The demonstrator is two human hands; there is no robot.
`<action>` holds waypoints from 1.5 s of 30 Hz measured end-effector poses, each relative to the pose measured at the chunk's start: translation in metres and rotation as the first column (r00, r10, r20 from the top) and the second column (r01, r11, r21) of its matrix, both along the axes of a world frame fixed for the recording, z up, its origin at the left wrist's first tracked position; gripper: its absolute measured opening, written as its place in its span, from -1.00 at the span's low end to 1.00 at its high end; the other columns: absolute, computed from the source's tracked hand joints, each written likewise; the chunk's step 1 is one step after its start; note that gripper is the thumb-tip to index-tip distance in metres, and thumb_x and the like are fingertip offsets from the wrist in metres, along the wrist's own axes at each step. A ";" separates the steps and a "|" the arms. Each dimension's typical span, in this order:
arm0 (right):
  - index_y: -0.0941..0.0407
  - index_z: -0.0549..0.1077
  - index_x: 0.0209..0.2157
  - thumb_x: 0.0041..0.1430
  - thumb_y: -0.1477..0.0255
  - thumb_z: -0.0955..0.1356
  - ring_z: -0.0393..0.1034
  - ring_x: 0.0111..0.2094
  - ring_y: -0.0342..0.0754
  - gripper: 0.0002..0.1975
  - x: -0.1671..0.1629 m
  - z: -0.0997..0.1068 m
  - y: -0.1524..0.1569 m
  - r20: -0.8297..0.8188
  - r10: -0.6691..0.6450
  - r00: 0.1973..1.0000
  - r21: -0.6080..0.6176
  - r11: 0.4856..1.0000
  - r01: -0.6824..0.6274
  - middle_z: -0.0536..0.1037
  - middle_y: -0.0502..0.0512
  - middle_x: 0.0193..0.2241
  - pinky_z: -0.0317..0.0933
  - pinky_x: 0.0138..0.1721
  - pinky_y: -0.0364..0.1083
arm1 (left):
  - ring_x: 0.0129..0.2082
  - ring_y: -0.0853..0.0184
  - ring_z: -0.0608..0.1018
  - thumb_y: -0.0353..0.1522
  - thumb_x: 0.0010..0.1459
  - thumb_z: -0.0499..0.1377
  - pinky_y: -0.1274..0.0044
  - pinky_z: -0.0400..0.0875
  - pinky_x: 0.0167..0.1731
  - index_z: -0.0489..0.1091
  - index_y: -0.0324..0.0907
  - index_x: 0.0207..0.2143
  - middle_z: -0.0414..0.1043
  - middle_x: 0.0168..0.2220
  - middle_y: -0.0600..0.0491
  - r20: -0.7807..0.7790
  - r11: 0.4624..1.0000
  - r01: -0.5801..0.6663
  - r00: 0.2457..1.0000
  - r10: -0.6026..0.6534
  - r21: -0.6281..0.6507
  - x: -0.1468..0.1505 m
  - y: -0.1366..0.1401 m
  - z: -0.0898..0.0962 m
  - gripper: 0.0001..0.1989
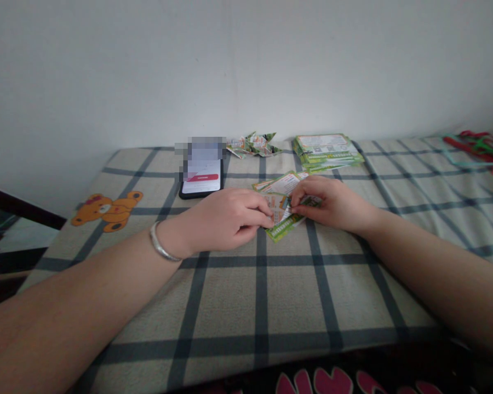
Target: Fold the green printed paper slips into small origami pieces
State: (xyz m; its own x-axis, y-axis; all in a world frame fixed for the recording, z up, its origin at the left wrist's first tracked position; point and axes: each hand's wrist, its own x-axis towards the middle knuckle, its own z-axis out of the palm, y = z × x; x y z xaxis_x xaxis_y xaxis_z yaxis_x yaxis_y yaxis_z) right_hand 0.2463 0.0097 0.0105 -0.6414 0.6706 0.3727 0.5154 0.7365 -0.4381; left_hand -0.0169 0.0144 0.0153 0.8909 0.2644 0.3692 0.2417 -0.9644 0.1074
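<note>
Between my two hands is a green printed leaflet point(280, 212), partly folded, with its lower corner pointing at me. My left hand point(234, 219), with a silver bangle on the wrist, pinches its left edge between thumb and fingers. On the other side, my right hand point(326, 200) has its fingertips closed on the leaflet's right edge. More printed sheets point(267, 183) lie just behind it, partly hidden by the leaflet and my right hand. How the folds run under my fingers is hidden.
Farther back on the checked tablecloth point(230, 306) are a phone point(201, 175), several folded paper pieces point(254, 145) and a stack of green leaflets point(326, 149). An orange bear cutout point(109, 210) lies at the left, red and green strips point(480, 145) at the far right. A wall point(246, 65) rises behind.
</note>
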 end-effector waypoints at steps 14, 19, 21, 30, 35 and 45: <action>0.13 0.47 -0.40 0.09 0.58 0.33 0.42 -0.40 -0.12 -0.90 -0.025 -0.008 -0.007 -0.133 -0.218 0.967 -0.096 0.974 0.206 0.56 0.02 -0.44 0.27 -0.35 -0.15 | -0.12 0.35 0.58 -0.52 0.15 0.09 0.49 0.47 -0.04 0.54 -0.13 -0.16 0.57 -0.11 0.11 -0.005 1.000 -0.015 1.000 0.015 0.004 0.000 0.000 0.000 -0.71; 0.13 0.51 -0.41 0.07 0.59 0.35 0.43 -0.43 -0.13 -0.88 -0.026 -0.007 -0.004 -0.084 -0.262 0.961 -0.150 0.957 0.248 0.58 0.01 -0.46 0.26 -0.38 -0.15 | -0.13 0.33 0.59 -0.50 0.17 0.09 0.47 0.46 -0.05 0.51 -0.14 -0.14 0.58 -0.14 0.12 -0.018 0.998 -0.069 0.997 0.069 -0.002 0.002 -0.002 -0.001 -0.73; 0.13 0.53 -0.40 0.07 0.59 0.36 0.44 -0.42 -0.13 -0.89 -0.027 -0.006 -0.004 -0.075 -0.267 0.961 -0.159 0.954 0.253 0.59 0.02 -0.45 0.27 -0.37 -0.15 | -0.15 0.32 0.59 -0.49 0.17 0.10 0.46 0.47 -0.09 0.49 -0.16 -0.11 0.57 -0.13 0.08 -0.030 0.993 -0.120 0.992 0.119 -0.016 0.003 -0.004 0.000 -0.73; 0.14 0.54 -0.41 0.08 0.61 0.36 0.40 -0.41 -0.12 -0.88 -0.028 -0.005 -0.005 0.000 -0.269 0.963 -0.006 0.963 0.269 0.57 0.04 -0.44 0.23 -0.36 -0.14 | -0.10 0.35 0.57 -0.51 0.20 0.07 0.50 0.46 -0.06 0.50 -0.09 -0.07 0.55 -0.07 0.13 -0.053 0.998 -0.067 0.996 0.067 -0.006 0.002 -0.004 0.003 -0.68; 0.14 0.54 -0.39 0.09 0.59 0.37 0.38 -0.41 -0.13 -0.89 -0.027 -0.005 -0.004 0.010 -0.262 0.965 0.048 0.964 0.262 0.56 0.03 -0.44 0.21 -0.36 -0.14 | -0.13 0.30 0.57 -0.51 0.17 0.10 0.45 0.48 -0.08 0.52 -0.12 -0.09 0.55 -0.08 0.07 -0.059 0.997 -0.054 0.997 0.058 0.054 0.004 -0.007 0.005 -0.69; 0.10 0.58 -0.26 0.22 0.44 0.38 0.47 -0.24 -0.05 -0.89 -0.008 0.004 -0.006 0.124 0.000 0.992 0.126 0.992 -0.016 0.63 0.09 -0.27 0.29 -0.15 -0.05 | -0.11 0.28 0.57 -0.52 0.19 0.09 0.43 0.49 -0.08 0.50 -0.13 -0.08 0.55 -0.08 0.05 -0.079 0.996 -0.048 0.995 0.054 0.071 0.004 -0.007 0.004 -0.69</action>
